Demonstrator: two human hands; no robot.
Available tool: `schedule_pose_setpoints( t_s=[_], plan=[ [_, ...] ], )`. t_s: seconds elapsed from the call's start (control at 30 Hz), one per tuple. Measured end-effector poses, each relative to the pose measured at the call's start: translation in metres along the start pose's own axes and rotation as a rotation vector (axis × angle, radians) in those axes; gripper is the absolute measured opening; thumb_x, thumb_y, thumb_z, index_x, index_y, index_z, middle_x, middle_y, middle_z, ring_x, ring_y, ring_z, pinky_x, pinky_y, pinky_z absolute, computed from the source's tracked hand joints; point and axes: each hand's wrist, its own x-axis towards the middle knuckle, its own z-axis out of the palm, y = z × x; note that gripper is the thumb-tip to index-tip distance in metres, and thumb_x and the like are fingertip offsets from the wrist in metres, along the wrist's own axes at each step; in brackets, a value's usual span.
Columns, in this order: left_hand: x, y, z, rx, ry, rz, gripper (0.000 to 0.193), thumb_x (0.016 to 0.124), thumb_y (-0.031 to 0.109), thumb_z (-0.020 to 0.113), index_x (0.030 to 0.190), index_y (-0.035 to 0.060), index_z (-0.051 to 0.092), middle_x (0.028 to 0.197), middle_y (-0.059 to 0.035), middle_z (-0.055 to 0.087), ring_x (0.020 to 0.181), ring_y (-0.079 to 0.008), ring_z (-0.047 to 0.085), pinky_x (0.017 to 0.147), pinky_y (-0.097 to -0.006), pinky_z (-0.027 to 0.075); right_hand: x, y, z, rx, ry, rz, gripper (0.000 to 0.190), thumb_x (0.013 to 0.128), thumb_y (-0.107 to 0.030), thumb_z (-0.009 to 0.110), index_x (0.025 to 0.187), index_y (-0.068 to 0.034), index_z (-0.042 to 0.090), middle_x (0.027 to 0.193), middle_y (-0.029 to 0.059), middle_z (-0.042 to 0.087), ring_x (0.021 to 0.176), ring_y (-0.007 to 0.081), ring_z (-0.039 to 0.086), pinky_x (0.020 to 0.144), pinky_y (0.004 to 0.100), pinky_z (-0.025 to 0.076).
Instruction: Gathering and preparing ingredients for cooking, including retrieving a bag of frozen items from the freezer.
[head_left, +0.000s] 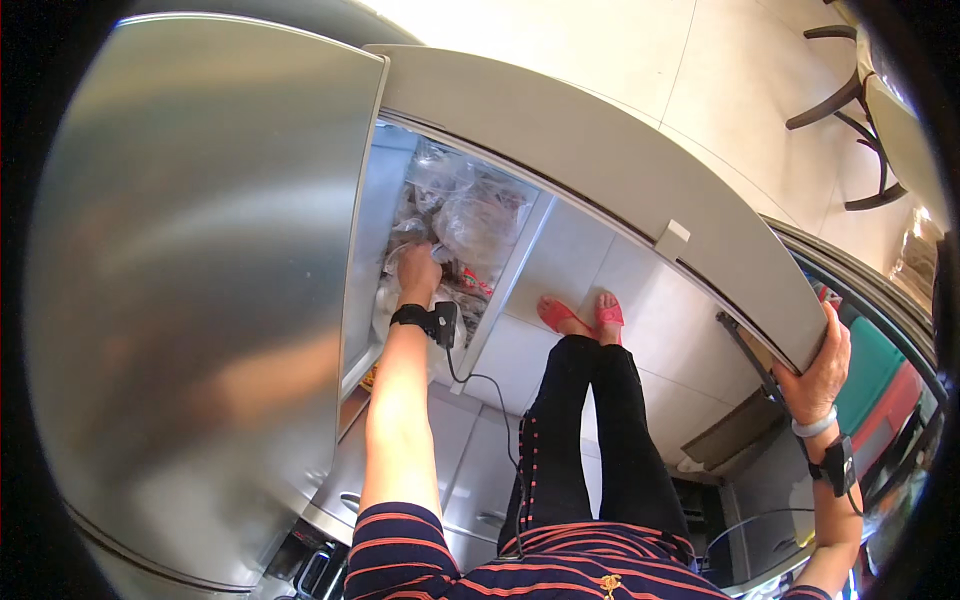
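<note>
My left hand (419, 268) is down inside an opened refrigerator drawer (501, 289), its fingers curled among clear plastic bags (478, 225); what its fingertips touch is hidden. Just right of the hand is a red and green wrapper (475, 281) among dark packed items. My right hand (814, 365) grips the far right edge of the grey refrigerator door (570, 139), which stands open above the drawer. Both wrists carry black strapped devices with cables.
A large metallic refrigerator door (202, 285) fills the left side. Cabinet fronts (480, 465) lie below the drawer. Dark-legged chairs (874, 112) stand at the upper right. Green and red boards (870, 367) are beyond my right hand. Tiled floor surrounds my feet.
</note>
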Motion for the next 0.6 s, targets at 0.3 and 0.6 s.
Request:
schedule_pose_setpoints(
  t_s=[0.3, 0.6],
  plan=[
    [-0.058, 0.01, -0.004, 0.142, 0.142, 0.391, 0.013, 0.075, 0.007, 0.055, 0.083, 0.0033, 0.065, 0.089, -0.012, 0.06, 0.094, -0.0305, 0.053, 0.079, -0.0418, 0.048, -0.001, 0.001, 0.004, 0.001, 0.015, 0.001, 0.09, 0.054, -0.011, 0.079, 0.134, -0.005, 0.039, 0.113, 0.0168, 0.054, 0.106, 0.0354, 0.052, 0.094, 0.0428, 0.041],
    [-0.058, 0.017, -0.014, 0.038, 0.272, 0.322, 0.027, 0.071, 0.004, 0.061, 0.098, -0.0005, 0.057, 0.094, -0.0153, 0.057, 0.095, -0.0345, 0.053, 0.078, -0.0438, 0.046, -0.003, 0.003, 0.004, -0.019, 0.027, 0.002, 0.088, 0.056, -0.013, 0.08, 0.134, -0.006, 0.039, 0.114, 0.0159, 0.054, 0.106, 0.0349, 0.052, 0.094, 0.0429, 0.041]
  ],
)
